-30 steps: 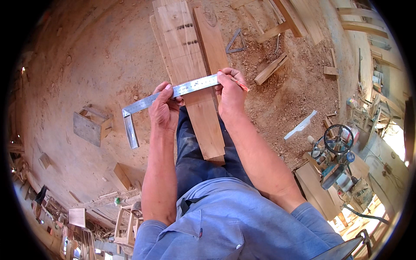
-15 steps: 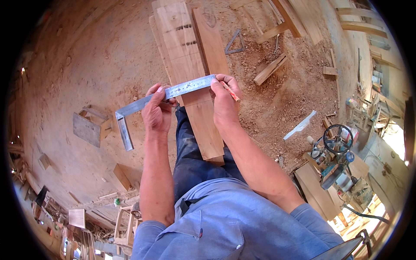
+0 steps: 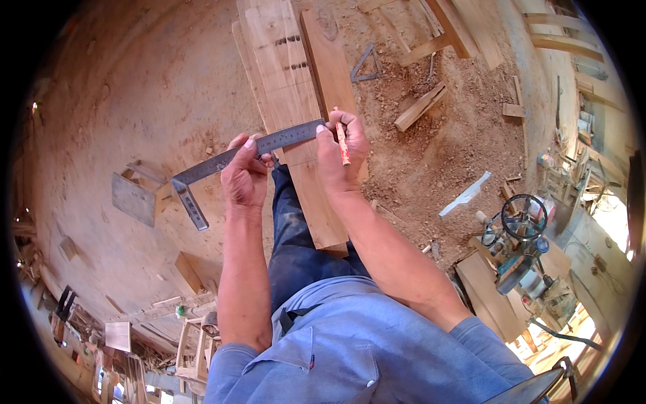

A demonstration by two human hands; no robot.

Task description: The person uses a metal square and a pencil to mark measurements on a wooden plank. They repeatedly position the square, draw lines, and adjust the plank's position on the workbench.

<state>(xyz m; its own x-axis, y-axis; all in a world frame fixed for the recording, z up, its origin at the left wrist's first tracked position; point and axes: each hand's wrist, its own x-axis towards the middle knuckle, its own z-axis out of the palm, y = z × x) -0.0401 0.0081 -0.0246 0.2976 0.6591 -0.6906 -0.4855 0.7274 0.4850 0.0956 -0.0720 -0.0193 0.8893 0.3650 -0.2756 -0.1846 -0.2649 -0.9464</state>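
A metal try square [image 3: 214, 166] with a graduated blade is held up over a stack of wooden boards [image 3: 306, 185]. My left hand [image 3: 245, 174] is closed around the middle of the blade, the thumb on top. At the blade's far right end, the thumb and fingers of my right hand [image 3: 342, 151] pinch the tip. Tucked in that same hand is a red and white pencil [image 3: 342, 143], pointing up and down in the picture. The square's short stock hangs at the left, clear of the boards. Dark marks and a thin line cross the upper board.
A triangular metal square [image 3: 367, 65] and a wood offcut [image 3: 420, 108] lie on the chip-strewn floor. A machine with a black handwheel [image 3: 524, 216] stands at the right. A small box-like wooden piece [image 3: 134, 199] is at the left, and a wooden frame [image 3: 193, 350] lower left.
The try square has tilted, so its blade went from bright to dark and its markings show. My right hand has shifted slightly left, and the pencil in it has swung more upright.
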